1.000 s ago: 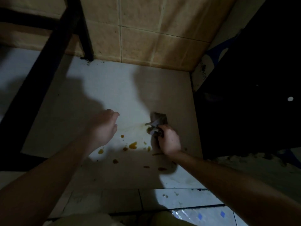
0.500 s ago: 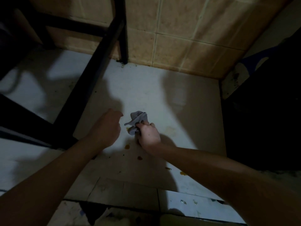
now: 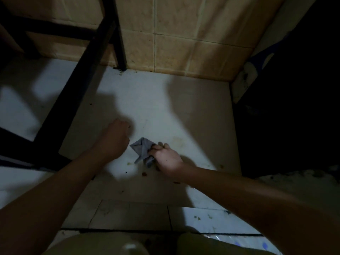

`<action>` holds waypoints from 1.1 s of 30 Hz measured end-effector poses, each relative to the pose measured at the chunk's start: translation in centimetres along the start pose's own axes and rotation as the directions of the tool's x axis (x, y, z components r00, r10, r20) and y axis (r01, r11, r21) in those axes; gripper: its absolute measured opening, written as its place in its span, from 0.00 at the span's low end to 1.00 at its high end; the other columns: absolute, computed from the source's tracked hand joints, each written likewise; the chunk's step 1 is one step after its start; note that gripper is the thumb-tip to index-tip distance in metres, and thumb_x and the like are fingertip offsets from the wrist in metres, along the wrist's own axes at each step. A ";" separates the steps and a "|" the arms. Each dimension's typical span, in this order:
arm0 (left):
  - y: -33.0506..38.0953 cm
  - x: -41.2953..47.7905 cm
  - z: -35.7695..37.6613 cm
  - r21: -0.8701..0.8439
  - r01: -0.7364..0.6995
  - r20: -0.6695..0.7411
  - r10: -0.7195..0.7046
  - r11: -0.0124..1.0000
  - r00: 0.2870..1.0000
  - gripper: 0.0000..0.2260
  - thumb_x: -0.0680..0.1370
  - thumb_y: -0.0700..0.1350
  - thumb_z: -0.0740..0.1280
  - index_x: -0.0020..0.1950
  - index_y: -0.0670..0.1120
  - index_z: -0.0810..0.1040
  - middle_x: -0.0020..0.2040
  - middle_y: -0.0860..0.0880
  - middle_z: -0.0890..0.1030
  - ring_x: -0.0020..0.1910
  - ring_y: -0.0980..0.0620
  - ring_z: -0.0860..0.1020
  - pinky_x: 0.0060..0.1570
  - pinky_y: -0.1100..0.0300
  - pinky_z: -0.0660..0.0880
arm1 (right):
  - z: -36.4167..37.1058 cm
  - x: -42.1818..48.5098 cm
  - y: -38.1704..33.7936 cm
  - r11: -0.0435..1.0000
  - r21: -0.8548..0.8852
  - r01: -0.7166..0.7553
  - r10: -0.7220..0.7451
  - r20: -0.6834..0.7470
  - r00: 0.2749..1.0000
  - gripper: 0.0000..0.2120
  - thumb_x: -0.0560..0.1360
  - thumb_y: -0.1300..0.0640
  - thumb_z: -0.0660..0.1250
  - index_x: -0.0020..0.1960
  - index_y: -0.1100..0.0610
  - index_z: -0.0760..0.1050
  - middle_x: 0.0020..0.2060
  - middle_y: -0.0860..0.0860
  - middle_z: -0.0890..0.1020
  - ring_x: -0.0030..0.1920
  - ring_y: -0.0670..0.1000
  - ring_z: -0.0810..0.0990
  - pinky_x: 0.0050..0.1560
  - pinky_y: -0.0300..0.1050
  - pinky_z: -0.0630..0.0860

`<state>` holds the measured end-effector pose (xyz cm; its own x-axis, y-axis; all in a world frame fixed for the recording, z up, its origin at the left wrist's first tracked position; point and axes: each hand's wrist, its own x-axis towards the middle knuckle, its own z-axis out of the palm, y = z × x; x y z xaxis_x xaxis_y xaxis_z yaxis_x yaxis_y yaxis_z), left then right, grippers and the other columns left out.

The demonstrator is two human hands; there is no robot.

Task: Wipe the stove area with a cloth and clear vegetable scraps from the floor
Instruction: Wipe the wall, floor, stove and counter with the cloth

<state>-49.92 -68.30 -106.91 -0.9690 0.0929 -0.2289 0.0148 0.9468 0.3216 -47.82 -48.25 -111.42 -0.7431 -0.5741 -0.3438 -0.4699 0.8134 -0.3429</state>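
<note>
My right hand [image 3: 166, 159] grips a bunched grey cloth [image 3: 142, 150] low over the pale floor [image 3: 165, 111]. Small orange and green vegetable scraps [image 3: 144, 174] lie on the floor just under and in front of that hand, with one bit [image 3: 129, 163] left of the cloth. My left hand [image 3: 115, 138] hovers to the left of the cloth with its fingers curled into a fist; whether it holds anything is hidden.
A black metal frame leg [image 3: 120, 43] stands at the back left against the tan tiled wall [image 3: 184, 43]. A dark cabinet or appliance [image 3: 294, 107] fills the right side. More green bits [image 3: 197, 217] lie on the near floor tile.
The view swung left, then back right. The right hand swept the cloth across the scraps, and fewer orange bits show on the floor now. The left hand stays curled beside it.
</note>
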 end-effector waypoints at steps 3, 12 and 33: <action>1.1 0.5 0.9 0.023 -0.069 0.007 0.069 0.997 0.998 0.18 0.78 0.39 0.61 0.68 0.40 0.71 0.67 0.40 0.71 0.65 0.41 0.69 0.66 0.50 0.65 | 0.0 -2.4 2.1 0.994 -0.005 -0.110 0.110 -0.041 0.993 0.22 0.75 0.63 0.62 0.68 0.54 0.68 0.66 0.55 0.69 0.61 0.61 0.66 0.50 0.53 0.73; 6.1 2.1 3.2 -0.003 -0.174 -0.012 0.174 0.985 0.985 0.16 0.76 0.38 0.63 0.64 0.42 0.74 0.60 0.39 0.75 0.58 0.38 0.76 0.59 0.47 0.73 | 0.3 -9.5 8.0 0.883 -0.006 -0.469 0.466 -0.099 0.879 0.21 0.76 0.68 0.57 0.66 0.53 0.68 0.66 0.53 0.70 0.62 0.59 0.70 0.59 0.52 0.72; 4.6 -0.2 4.8 0.040 -0.366 -0.061 0.368 0.930 0.928 0.15 0.71 0.36 0.67 0.57 0.40 0.78 0.56 0.39 0.77 0.52 0.37 0.77 0.53 0.47 0.76 | 4.2 -14.7 7.3 0.756 0.253 -0.604 0.647 -0.150 0.747 0.23 0.75 0.59 0.63 0.69 0.53 0.69 0.66 0.54 0.70 0.60 0.57 0.72 0.58 0.48 0.72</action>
<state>-48.44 -62.48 -109.76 -0.9087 0.4157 -0.0386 0.3782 0.8587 0.3458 -38.33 -34.28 -112.56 -0.9308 0.1113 -0.3481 0.2142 0.9379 -0.2729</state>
